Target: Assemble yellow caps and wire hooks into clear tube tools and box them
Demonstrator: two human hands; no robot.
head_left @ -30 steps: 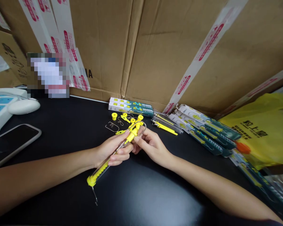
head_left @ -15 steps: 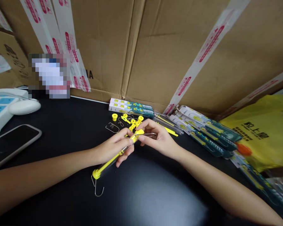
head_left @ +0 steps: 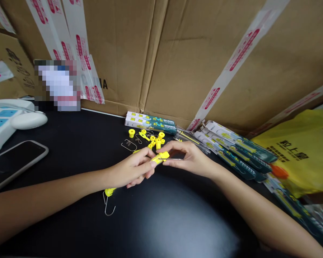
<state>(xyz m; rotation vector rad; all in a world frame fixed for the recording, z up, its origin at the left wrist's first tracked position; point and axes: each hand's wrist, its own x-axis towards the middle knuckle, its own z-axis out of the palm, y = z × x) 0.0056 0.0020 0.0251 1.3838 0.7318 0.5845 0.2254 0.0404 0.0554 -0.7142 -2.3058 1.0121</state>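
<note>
My left hand is closed around a slim yellow-and-clear spring scale, whose middle is hidden by the fingers. From the scale's lower left end hangs a metal hook. At the upper right end, my right hand pinches a thin metal wire piece against the yellow cap. Just behind the hands lie several small yellow caps and a wire loop with a spring on the black table.
Packaged boxes lie at the back, with more packages at the right beside a yellow bag. A phone and a power strip are at the left. Cardboard stands behind.
The scale has turned a little, and more of its middle is now covered by my left hand. My right hand has shifted slightly right, with the wire piece pointing more level.
</note>
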